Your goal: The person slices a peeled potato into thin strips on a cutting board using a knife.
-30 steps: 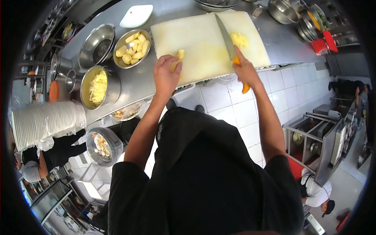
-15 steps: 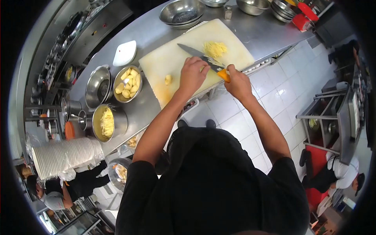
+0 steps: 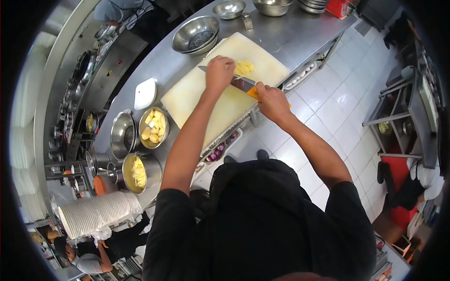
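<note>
My right hand is wrapped round the orange handle of a kitchen knife. The dark blade points left across a pale cutting board. Over the blade, near its tip, is my left hand, its fingers curled. Whatever lies under those fingers is hidden. A small pile of cut yellow potato rests on the board just right of my left fingers.
Left of the board stand a bowl of peeled potatoes, a steel pot with yellow strips and a white dish. Steel bowls and a shaker sit behind. Below, a basket holds purple onions. Co-workers are nearby.
The view has shifted. My left hand has moved farther over the blade, its fingers more curled. The potato piece left of my wrist is no longer visible. The knife stays in my right hand.
</note>
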Available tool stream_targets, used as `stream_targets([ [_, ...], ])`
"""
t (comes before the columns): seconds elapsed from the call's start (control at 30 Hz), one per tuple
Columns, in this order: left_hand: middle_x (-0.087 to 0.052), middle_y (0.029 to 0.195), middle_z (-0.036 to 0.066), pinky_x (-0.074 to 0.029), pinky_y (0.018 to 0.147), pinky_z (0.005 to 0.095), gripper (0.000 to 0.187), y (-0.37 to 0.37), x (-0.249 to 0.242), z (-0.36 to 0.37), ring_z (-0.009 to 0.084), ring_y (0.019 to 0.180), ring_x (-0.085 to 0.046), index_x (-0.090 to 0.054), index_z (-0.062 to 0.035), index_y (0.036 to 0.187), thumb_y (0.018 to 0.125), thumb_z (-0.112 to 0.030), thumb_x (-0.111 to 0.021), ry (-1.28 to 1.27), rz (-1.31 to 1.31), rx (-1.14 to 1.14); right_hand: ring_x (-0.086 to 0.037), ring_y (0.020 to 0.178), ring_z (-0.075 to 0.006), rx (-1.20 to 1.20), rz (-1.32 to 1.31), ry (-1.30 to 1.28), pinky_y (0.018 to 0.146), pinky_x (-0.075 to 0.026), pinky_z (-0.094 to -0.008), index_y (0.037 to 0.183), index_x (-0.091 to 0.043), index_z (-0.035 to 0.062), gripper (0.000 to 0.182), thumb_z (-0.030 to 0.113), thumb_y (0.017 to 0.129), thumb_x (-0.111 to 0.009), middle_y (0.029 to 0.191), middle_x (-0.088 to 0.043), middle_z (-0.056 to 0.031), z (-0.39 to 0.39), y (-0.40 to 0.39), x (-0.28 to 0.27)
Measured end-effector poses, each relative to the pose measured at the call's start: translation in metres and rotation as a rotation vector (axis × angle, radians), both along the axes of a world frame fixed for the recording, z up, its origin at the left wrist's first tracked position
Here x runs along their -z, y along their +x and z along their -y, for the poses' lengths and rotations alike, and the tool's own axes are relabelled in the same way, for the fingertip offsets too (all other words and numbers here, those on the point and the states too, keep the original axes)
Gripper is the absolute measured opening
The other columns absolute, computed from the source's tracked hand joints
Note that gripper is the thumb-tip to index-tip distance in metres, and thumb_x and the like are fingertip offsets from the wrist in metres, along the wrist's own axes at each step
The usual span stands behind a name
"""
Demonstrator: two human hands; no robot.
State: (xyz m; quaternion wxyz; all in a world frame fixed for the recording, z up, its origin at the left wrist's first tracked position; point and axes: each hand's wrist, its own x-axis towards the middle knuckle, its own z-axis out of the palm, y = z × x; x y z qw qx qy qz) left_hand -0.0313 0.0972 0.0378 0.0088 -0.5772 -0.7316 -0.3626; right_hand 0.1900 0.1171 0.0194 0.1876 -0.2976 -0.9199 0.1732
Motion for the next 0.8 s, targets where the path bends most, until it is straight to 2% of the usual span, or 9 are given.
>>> stream_targets([
  [0.1,-0.069,0.087,0.016,-0.052,0.08,0.0418,0.014,0.001,-0.011,0.027,0.0315,0.087,-0.066,-0.076,-0.0056,0.081,0.078,-0.019,-0.074,-0.215,0.016,-0.022,-0.065,0.076,-0.0409,0.03,0.005,0.008,0.068,-0.052,-0.0491,0.097,-0.045,0.0023,0.032,0.001,0.073,-0.065,0.081,-0.064,-0.0209,-0.005,0.005,0.006],
  [0.27,-0.07,0.086,0.016,-0.052,0.078,0.0416,0.02,0.008,0.009,0.025,0.0314,0.083,-0.068,-0.077,-0.006,0.08,0.081,-0.025,-0.071,-0.325,0.022,-0.024,-0.064,0.076,-0.0413,0.002,-0.032,0.024,0.068,-0.051,-0.0499,0.099,-0.045,0.0025,0.032,0.002,0.074,-0.064,0.08,-0.064,-0.0205,-0.005,0.008,0.006],
  [0.37,-0.07,0.088,0.018,-0.053,0.078,0.0404,0.02,0.01,0.02,0.002,0.0303,0.082,-0.068,-0.077,-0.0053,0.085,0.082,-0.023,-0.069,-0.27,-0.096,-0.038,-0.064,0.075,-0.0415,-0.006,-0.031,0.024,0.068,-0.051,-0.0504,0.099,-0.046,0.0023,0.031,0.002,0.074,-0.063,0.08,-0.064,-0.0203,-0.002,0.008,0.006],
  [0.47,-0.071,0.089,0.018,-0.054,0.078,0.0387,0.021,0.01,0.027,-0.025,0.0295,0.08,-0.069,-0.077,-0.0048,0.091,0.083,-0.021,-0.068,-0.079,0.071,-0.037,-0.064,0.074,-0.0414,0.023,-0.052,-0.001,0.068,-0.05,-0.0507,0.099,-0.046,0.0021,0.029,0.001,0.074,-0.063,0.08,-0.064,-0.0201,0.003,0.007,0.006],
  [0.57,-0.071,0.086,0.017,-0.054,0.075,0.0366,0.022,0.012,0.002,-0.026,0.0281,0.078,-0.069,-0.076,-0.0057,0.096,0.083,-0.021,-0.068,-0.066,0.12,-0.043,-0.064,0.074,-0.0412,0.049,-0.069,-0.002,0.067,-0.05,-0.0506,0.098,-0.046,0.002,0.029,0.001,0.074,-0.062,0.079,-0.064,-0.0198,0.004,0.012,0.007],
  [0.6,-0.072,0.082,0.015,-0.053,0.071,0.0348,0.021,0.005,-0.001,-0.02,0.0247,0.073,-0.069,-0.076,-0.0041,0.091,0.082,-0.022,-0.072,-0.093,0.114,0.03,-0.064,0.074,-0.0411,0.063,-0.076,0.003,0.067,-0.05,-0.0505,0.098,-0.046,0.0019,0.029,0.001,0.074,-0.062,0.079,-0.064,-0.0197,0.004,0.013,0.006],
  [0.7,-0.072,0.077,0.013,-0.053,0.068,0.0336,0.022,0.006,-0.017,-0.002,0.0213,0.068,-0.068,-0.075,-0.0024,0.084,0.079,-0.024,-0.076,-0.477,0.195,0.085,-0.065,0.074,-0.0399,0.084,-0.066,-0.002,0.07,-0.051,-0.0485,0.097,-0.049,0.0001,0.025,-0.001,0.074,-0.057,0.08,-0.065,-0.0206,0.003,0.018,0.0],
  [0.73,-0.072,0.075,0.012,-0.053,0.066,0.0327,0.024,0.005,-0.012,-0.002,0.0192,0.067,-0.068,-0.074,-0.0017,0.079,0.076,-0.025,-0.08,-0.511,0.181,0.106,-0.065,0.075,-0.0399,0.079,-0.062,0.003,0.07,-0.051,-0.0485,0.097,-0.049,0.0001,0.025,-0.001,0.074,-0.057,0.08,-0.065,-0.0207,0.001,0.019,-0.001],
  [0.8,-0.072,0.075,0.012,-0.053,0.068,0.0346,0.023,0.015,-0.012,-0.002,0.0225,0.069,-0.069,-0.074,-0.0022,0.079,0.078,-0.024,-0.077,-0.479,0.205,0.117,-0.065,0.076,-0.04,0.061,-0.053,0.012,0.07,-0.05,-0.0484,0.097,-0.048,-0.0001,0.025,-0.001,0.074,-0.058,0.08,-0.065,-0.0208,0.0,0.019,-0.003],
])
